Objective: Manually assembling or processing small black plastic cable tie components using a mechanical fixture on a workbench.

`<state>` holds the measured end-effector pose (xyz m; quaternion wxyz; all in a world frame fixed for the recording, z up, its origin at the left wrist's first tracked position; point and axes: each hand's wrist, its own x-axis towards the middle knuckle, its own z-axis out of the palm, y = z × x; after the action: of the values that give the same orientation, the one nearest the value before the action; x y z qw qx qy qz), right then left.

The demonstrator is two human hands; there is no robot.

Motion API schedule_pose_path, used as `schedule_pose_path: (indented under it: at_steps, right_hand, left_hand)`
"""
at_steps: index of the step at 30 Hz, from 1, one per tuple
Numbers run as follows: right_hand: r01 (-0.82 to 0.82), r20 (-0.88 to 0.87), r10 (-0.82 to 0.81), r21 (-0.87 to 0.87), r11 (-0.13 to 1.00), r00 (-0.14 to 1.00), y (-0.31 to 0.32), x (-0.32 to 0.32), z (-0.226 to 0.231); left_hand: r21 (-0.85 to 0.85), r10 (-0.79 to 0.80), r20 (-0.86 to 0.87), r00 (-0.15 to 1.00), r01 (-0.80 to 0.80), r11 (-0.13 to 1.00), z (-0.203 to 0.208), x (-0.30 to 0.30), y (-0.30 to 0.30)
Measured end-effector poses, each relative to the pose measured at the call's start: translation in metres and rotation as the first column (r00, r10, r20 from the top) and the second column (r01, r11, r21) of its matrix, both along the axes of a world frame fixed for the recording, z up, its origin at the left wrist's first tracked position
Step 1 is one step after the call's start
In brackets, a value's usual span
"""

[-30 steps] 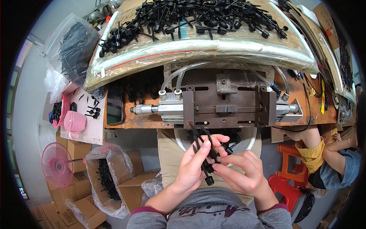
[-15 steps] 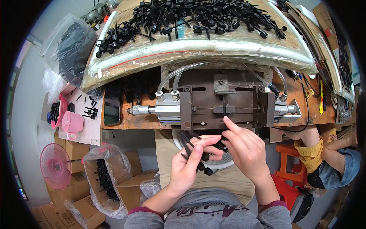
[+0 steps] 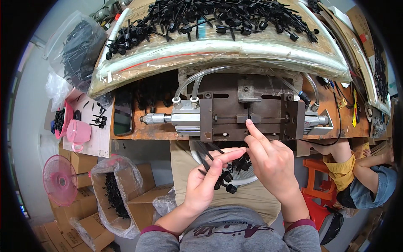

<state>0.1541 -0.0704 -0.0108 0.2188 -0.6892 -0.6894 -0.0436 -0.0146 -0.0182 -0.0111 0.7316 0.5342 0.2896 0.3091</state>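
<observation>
Overhead, a long curved shelf [image 3: 218,52] wrapped in clear plastic is spread with loose black plastic clips [image 3: 201,17]. Below it, a rusty metal press fixture [image 3: 243,115] with a pneumatic cylinder [image 3: 168,119] is mounted on the orange workbench [image 3: 126,132]. Lower left, a cardboard box [image 3: 115,195] lined with a plastic bag is filled with more black parts, beside a pink fan [image 3: 58,180]. The right hand [image 3: 273,161] is stretched to the fixture, its forefinger and thumb pinched on a black clip [image 3: 249,112] standing upright in the slot. The left hand [image 3: 205,185] is closed around a bundle of black clips [image 3: 218,168], held over a white bowl [image 3: 199,153].
</observation>
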Motion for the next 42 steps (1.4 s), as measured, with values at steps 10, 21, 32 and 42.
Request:
schedule_pose_path:
  at_steps: [10,21,32,42]
  right_hand:
    - [-0.089,-0.16,0.116,0.166,0.982,0.98,-0.002,0.005,0.004]
    - [-0.349,-0.387,0.408,0.216,0.912,0.827,-0.027,-0.016,0.011]
    - [-0.349,-0.7,0.419,0.252,0.903,0.579,-0.045,-0.008,-0.002]
    - [-0.341,-0.672,0.431,0.271,0.9,0.602,-0.048,-0.01,-0.005]
  left_hand:
    - [-0.028,-0.049,0.044,0.998,0.05,0.998,0.001,0.0,-0.001]
    - [-0.049,-0.137,0.092,0.986,0.142,0.989,-0.008,0.005,-0.006]
    - [-0.149,-0.021,0.092,0.996,0.034,0.988,-0.004,0.003,0.002]
    - [-0.119,-0.022,0.104,0.994,0.035,0.992,-0.007,-0.001,0.002]
